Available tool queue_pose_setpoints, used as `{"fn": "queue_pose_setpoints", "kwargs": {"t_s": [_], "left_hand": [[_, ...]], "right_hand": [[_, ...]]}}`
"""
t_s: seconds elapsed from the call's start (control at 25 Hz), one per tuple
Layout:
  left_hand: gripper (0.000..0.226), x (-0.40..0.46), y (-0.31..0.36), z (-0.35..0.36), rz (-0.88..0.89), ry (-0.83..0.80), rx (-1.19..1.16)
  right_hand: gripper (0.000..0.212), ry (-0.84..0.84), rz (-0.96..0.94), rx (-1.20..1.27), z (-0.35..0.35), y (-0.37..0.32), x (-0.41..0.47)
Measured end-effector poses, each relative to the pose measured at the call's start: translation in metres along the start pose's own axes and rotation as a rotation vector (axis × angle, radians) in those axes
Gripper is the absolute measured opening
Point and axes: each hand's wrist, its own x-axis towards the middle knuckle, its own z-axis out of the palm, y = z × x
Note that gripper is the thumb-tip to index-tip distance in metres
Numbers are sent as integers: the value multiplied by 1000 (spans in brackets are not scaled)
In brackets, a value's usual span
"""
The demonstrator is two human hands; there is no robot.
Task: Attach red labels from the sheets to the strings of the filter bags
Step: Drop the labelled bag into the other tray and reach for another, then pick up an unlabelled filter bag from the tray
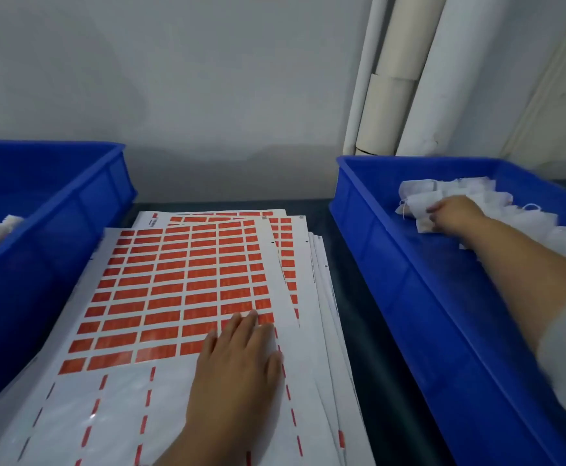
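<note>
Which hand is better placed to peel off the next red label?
Left. The left hand lies flat on the top label sheet, fingertips at the remaining red labels. The right hand is off in the right bin, among the filter bags.

left bin point(49, 210): cut by frame edge | label print point(174, 280): blurred | right hand point(450, 213) grip: unclear

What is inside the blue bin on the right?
White filter bags with strings are heaped in the right bin; the right hand reaches into them. The hand and forearm cover some of the bags.
</note>
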Motion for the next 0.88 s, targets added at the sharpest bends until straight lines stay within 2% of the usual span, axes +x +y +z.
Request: {"fn": "queue_pose_setpoints", "kwargs": {"t_s": [0.12,0.24,0.4,0.56,0.76,0.88], "left_hand": [[75,6,0,1,-24,-71,46],[68,12,0,3,-33,-131,115],[65,17,0,5,-21,-155,125],[65,15,1,6,-26,-124,112],[62,8,1,4,-32,-57,53],[60,4,-1,4,-9,-45,-1]], "right_hand": [[38,58,-40,-22,31,21,40],[36,121,-40,14,46,25,67],[41,249,88,116,60,32,81],[51,408,98,190,54,27,70],[32,575,-152,335,1,-14,19],[45,497,-367,394,-22,-56,-42]]}}
